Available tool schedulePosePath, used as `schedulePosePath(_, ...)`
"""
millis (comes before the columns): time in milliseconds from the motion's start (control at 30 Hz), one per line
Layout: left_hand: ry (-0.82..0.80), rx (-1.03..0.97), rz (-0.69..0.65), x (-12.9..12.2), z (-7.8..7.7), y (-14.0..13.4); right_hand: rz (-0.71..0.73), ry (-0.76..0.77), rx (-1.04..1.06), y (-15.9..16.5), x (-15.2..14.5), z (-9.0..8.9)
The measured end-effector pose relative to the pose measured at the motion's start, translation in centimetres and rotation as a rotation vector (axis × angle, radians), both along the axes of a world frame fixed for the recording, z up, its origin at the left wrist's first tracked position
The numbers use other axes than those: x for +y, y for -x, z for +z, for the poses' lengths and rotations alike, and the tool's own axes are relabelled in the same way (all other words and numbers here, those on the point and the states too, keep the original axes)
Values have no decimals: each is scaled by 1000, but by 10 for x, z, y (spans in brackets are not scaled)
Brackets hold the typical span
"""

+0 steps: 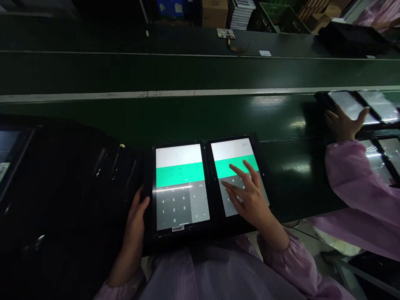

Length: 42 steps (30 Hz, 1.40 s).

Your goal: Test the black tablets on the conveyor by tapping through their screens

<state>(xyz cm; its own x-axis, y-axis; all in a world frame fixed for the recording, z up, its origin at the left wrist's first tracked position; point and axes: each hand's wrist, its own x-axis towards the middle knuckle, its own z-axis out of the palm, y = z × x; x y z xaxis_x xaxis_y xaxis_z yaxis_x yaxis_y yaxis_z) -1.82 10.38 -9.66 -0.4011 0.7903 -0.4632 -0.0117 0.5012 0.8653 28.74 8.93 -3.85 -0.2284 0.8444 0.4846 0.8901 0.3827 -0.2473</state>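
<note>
Two tablets lie side by side in a black tray, the left tablet point(183, 191) and the right tablet point(231, 162). Both screens show a calculator with a green band and a grey keypad. A barcode label point(178, 228) sits on the left tablet's lower edge. My left hand point(136, 218) grips the left side of the black tray point(149, 241), with part of its fingers hidden. Over the right tablet's keypad, my right hand point(248, 193) is open with fingers spread, its fingertips at the screen; I cannot tell which ones touch.
A stack of black trays point(78, 166) stands at left, with another tablet point(12, 154) on it. At right, a co-worker's hand point(346, 121) reaches over more trayed tablets point(378, 106). Across the green bench are a green crate point(278, 16) and a cardboard box point(214, 12).
</note>
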Motion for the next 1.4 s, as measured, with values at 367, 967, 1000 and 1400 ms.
schedulePosePath(367,-7,6,47,1,-1,-2,-377,-139,57,-50,19,-7)
schedulePosePath(967,0,-200,63,9,-10,-8,-250,-120,86,-20,19,3)
schedulePosePath(1000,-7,-199,71,9,-8,-10,-224,-125,101,-9,19,5)
schedulePosePath(1400,-78,-230,7,8,5,-6,23,112,8,83,35,-6)
